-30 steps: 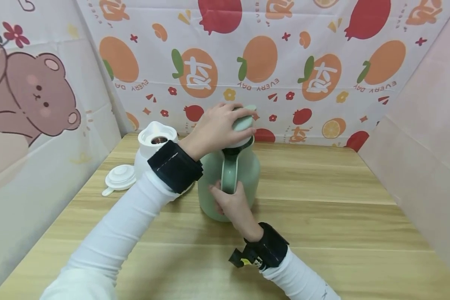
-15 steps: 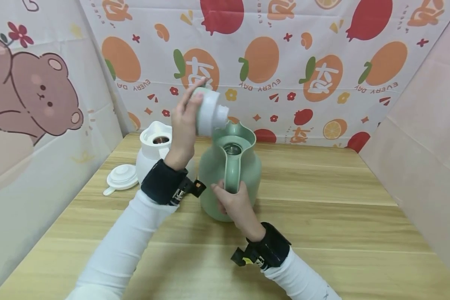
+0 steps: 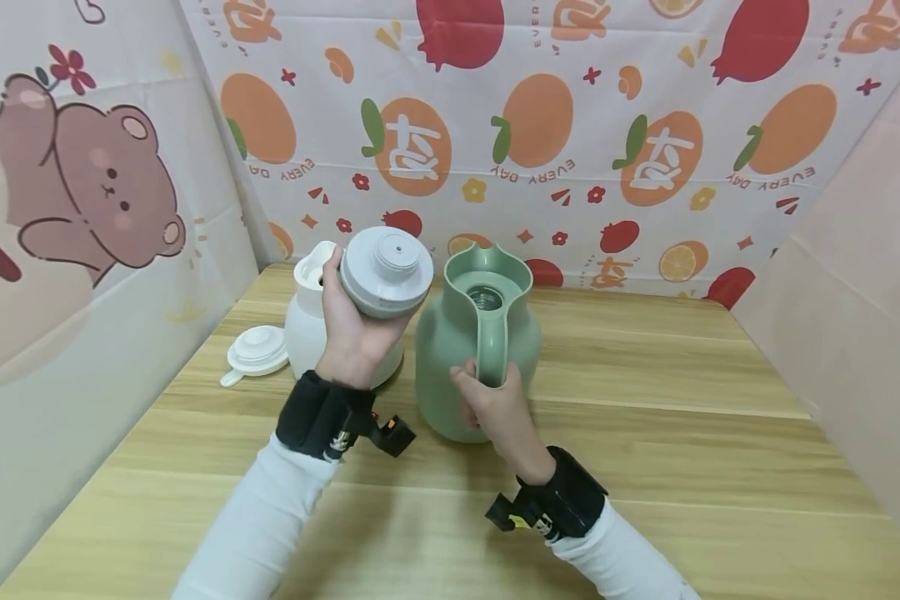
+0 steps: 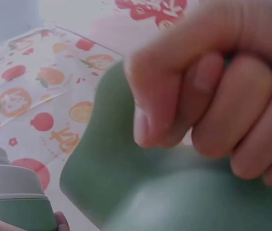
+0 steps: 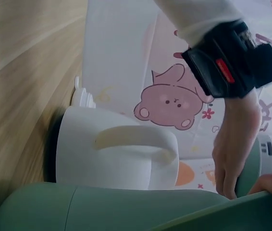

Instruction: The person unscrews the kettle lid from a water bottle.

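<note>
A green thermos jug (image 3: 450, 367) stands upright on the table, its round mouth uncovered. My right hand (image 3: 498, 408) grips its handle (image 3: 492, 346) low down; the curled fingers (image 4: 237, 106) show close up in the left wrist view. My left hand (image 3: 356, 337) holds the jug's lid (image 3: 386, 271) in the air left of the mouth, with its grey-white threaded underside turned towards me. The lid's green outer side (image 4: 18, 214) shows in the left wrist view. Behind the left hand, a white thermos jug (image 3: 307, 333) is partly hidden.
The white jug's own handle (image 5: 136, 137) shows in the right wrist view. A white lid (image 3: 257, 350) with a tab lies on the table left of that jug. Printed cloth walls (image 3: 622, 242) enclose the wooden table (image 3: 682, 417) at the back and sides.
My left hand has lifted the lid off the green jug, carried it left and turned its underside towards me. My right hand has kept its grip on the handle.
</note>
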`<state>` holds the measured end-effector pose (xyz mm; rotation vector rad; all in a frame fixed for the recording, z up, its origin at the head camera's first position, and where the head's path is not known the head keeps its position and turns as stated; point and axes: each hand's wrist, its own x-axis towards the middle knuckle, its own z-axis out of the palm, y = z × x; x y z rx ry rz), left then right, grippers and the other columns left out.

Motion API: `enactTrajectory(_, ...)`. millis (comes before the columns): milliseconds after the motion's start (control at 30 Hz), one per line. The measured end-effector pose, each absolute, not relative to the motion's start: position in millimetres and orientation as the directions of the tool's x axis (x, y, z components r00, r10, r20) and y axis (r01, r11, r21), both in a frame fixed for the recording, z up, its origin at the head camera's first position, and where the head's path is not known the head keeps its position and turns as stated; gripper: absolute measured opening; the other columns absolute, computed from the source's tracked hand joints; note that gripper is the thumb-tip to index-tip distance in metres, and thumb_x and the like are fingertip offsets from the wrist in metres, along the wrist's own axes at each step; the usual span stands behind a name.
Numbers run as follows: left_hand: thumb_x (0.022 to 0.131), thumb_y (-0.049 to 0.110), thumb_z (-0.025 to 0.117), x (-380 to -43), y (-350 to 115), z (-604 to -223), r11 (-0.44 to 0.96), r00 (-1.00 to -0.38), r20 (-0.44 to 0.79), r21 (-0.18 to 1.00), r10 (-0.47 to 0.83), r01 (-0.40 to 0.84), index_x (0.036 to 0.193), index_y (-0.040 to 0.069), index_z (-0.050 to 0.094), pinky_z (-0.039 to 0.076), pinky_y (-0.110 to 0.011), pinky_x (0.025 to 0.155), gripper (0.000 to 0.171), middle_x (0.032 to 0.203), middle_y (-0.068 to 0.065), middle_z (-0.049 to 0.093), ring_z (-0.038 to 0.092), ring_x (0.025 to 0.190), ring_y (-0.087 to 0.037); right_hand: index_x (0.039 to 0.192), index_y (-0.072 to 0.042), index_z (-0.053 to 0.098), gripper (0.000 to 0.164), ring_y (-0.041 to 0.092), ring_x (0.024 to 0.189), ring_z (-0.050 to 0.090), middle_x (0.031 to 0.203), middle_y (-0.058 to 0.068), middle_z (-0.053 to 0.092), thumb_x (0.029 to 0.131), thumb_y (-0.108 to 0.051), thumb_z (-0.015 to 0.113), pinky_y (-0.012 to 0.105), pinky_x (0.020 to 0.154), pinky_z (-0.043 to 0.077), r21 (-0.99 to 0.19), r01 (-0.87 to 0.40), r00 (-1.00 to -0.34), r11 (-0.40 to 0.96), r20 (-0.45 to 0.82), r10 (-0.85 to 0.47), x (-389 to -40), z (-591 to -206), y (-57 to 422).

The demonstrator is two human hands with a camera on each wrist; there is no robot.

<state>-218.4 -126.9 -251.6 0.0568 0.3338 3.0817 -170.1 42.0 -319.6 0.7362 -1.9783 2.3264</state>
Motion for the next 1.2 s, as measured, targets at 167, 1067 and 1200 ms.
enactTrajectory(167,0.093,0.049,0.039,-216.4,-125.9,-259.7,-0.989,-0.994,-0.033,0.106,0.102,-0.105,0.136,0.023,0.039,0.031,-0.043,0.098,0.05,0.135,-0.005,0.042,0.043,0.12,-0.025,0.061,-0.002,0.039,0.037,0.018,0.04,0.027,0.046,0.005,0.029,0.09,-0.016,0.057,0.027,0.043,0.026,-0.935,-0.295,-0.896,-0.197,0.342,-0.284,-171.6,-320.3,51.8)
enactTrajectory(1067,0.097,0.049,0.026,-239.5,-104.9,-353.1,-0.948,-0.961,-0.264,0.275,0.084,-0.159,0.146,0.024,0.021,0.022,-0.03,0.105,0.055,0.145,0.0,0.027,0.028,0.131,-0.015,0.059,-0.006,0.035,0.036,0.02,0.037,0.021,0.045,0.003,0.026,0.091,-0.007,0.052,0.038,0.038,0.016,-0.911,-0.344,-0.875,-0.229,0.399,-0.274,-181.8,-318.7,110.5)
enactTrajectory(1200,0.098,0.046,0.028,-243.3,-104.2,-367.0,-0.94,-0.947,-0.303,0.281,0.105,-0.194,0.144,0.023,0.023,0.023,-0.03,0.104,0.052,0.143,0.0,0.028,0.029,0.129,-0.015,0.059,-0.006,0.036,0.035,0.02,0.037,0.021,0.045,0.002,0.027,0.091,-0.006,0.051,0.038,0.038,0.017,-0.911,-0.344,-0.867,-0.229,0.401,-0.295,-183.9,-319.1,113.3)
